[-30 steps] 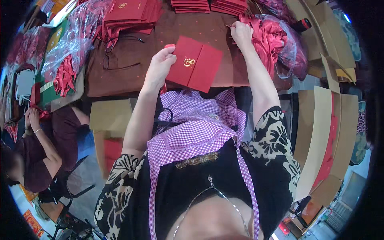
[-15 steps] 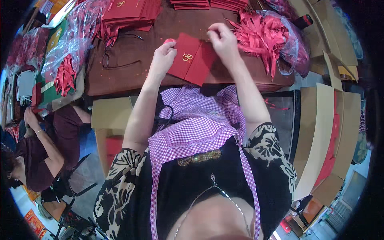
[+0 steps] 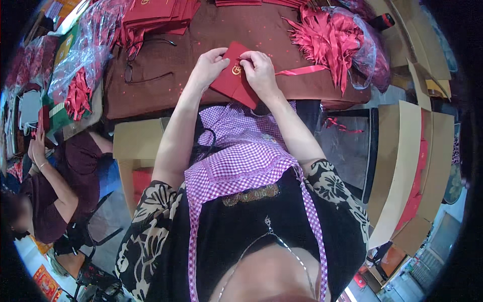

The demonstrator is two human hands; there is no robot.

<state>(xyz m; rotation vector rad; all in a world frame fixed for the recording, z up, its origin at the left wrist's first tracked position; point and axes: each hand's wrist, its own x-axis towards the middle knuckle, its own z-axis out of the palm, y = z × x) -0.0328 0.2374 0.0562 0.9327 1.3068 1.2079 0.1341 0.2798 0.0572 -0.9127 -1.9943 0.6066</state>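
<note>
A red folded card [image 3: 232,83] with a gold emblem lies at the near edge of the brown table [image 3: 166,95]. My left hand [image 3: 209,68] grips its left side. My right hand [image 3: 259,69] pinches at the gold emblem in the card's middle, and a red ribbon [image 3: 297,71] trails from under it to the right. The ribbon leads toward a heap of red ribbons [image 3: 329,40] in clear plastic at the table's right.
Stacks of red cards [image 3: 151,12] lie at the table's far left, with a pair of glasses [image 3: 132,73] nearby. Cardboard boxes [image 3: 402,171] holding red items stand at my right. Another person [image 3: 48,191] sits at my left, working with red ribbons [image 3: 75,95].
My right hand came back from the ribbon heap to the card, drawing a ribbon with it. The card has been pulled nearer the table's edge, and both hands now meet on it.
</note>
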